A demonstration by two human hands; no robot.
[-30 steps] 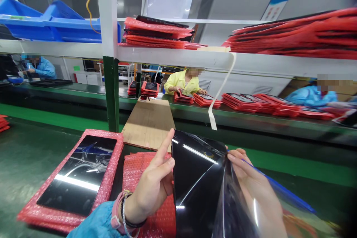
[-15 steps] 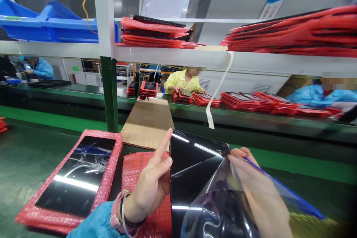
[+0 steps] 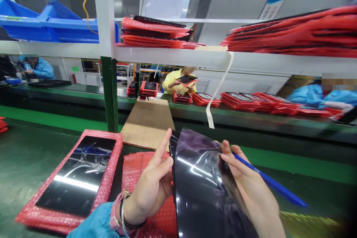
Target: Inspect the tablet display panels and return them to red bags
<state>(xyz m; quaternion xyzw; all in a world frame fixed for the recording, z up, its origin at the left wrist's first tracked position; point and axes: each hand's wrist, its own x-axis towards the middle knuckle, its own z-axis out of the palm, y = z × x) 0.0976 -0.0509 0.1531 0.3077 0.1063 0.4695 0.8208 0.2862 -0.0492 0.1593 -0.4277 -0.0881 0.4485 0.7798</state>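
My left hand [image 3: 152, 182], with bracelets at its wrist, grips the left edge of a glossy black screen panel [image 3: 173, 145], thumb and forefinger stretched along it. A clear, wrinkled protective film [image 3: 192, 171] lies over most of the panel's face. My right hand [image 3: 248, 182] pinches the film's right edge between thumb and fingers. A slim blue pen-like stick [image 3: 275, 187] is also held in that hand, pointing down to the right. The panel's lower part runs out of view. Beneath my left hand lies red bubble wrap [image 3: 135, 169].
Another black screen panel [image 3: 80, 174] lies on pink bubble wrap [image 3: 33, 214] at left. A wooden board [image 3: 149, 122] stretches behind my hands. A green post [image 3: 111, 96] rises at centre left. Red-wrapped stacks [image 3: 156, 33] and blue bins [image 3: 55, 26] fill the shelf; co-workers sit across.
My right hand has shifted slightly left and up, and the film now covers the panel area that was bare. The blue stick has swung lower. A co-worker in yellow has lifted a panel.
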